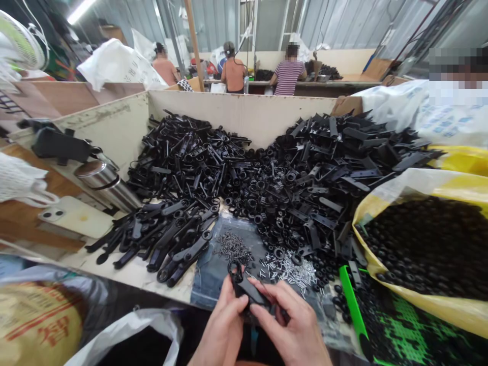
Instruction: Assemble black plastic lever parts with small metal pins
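Both hands meet at the front edge of the table around one black plastic lever-shaped part (247,288) with a ring at its upper end. My left hand (224,320) grips it below the ring, thumb across the face. Closed on its lower right end is my right hand (287,317), whose fingertips hide that end. Just beyond lie a heap of small dark screws (233,246) and a scatter of silvery pins (292,269) on a dark mat (206,279). Left of these rests a pile of similar black lever parts (163,239).
Large heaps of black plastic parts (335,152) fill the walled table. Right are a yellow-edged sack (366,203) of small black pieces and a green tray (353,305). A steel flask (110,185) and a phone (76,216) sit left. Several people work farther back.
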Action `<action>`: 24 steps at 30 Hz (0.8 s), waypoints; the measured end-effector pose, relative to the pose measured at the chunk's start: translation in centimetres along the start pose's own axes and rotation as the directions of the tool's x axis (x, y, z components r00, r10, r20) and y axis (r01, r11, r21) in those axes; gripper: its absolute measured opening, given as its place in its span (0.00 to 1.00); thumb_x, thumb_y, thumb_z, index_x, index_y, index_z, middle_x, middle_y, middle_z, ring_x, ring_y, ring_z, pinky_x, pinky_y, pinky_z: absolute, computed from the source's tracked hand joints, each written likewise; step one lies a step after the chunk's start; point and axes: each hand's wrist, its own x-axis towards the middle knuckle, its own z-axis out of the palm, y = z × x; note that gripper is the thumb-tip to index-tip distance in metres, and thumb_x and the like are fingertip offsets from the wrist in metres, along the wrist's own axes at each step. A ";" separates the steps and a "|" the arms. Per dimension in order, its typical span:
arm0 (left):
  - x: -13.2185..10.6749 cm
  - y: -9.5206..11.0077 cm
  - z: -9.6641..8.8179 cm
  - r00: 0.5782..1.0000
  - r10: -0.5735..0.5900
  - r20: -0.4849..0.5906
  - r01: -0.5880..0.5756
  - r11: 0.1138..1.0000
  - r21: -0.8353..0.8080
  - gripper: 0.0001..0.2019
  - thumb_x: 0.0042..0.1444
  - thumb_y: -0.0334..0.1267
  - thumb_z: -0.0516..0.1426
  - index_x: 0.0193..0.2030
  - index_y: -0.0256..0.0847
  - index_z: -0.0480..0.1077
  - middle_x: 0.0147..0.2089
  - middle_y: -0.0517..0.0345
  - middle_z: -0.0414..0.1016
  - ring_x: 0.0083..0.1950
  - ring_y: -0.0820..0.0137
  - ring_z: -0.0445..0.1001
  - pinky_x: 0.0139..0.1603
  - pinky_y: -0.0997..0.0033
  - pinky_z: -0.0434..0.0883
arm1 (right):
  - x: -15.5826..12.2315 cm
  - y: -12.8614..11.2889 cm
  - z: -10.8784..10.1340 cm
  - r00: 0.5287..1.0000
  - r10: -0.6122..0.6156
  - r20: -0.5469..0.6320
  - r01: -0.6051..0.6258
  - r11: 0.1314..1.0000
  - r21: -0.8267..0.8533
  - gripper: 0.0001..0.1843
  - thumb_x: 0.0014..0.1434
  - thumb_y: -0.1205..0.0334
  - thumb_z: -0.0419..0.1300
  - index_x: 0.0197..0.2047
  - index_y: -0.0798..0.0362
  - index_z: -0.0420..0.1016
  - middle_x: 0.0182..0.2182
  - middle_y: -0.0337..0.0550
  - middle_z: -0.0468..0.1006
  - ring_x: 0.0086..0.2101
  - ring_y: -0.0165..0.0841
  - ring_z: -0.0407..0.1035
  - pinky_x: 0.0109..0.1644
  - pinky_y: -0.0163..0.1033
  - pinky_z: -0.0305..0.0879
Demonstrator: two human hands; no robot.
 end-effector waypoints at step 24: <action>1.3 -1.7 1.7 0.985 0.001 -0.172 -0.015 0.997 -0.082 0.24 0.56 0.45 0.67 0.57 0.43 0.71 0.65 0.48 0.73 0.72 0.58 0.62 0.74 0.57 0.56 | 0.6 -0.4 2.1 0.957 -0.186 -0.223 0.128 0.959 -0.253 0.10 0.69 0.58 0.57 0.45 0.51 0.78 0.34 0.43 0.81 0.21 0.28 0.72 0.24 0.30 0.68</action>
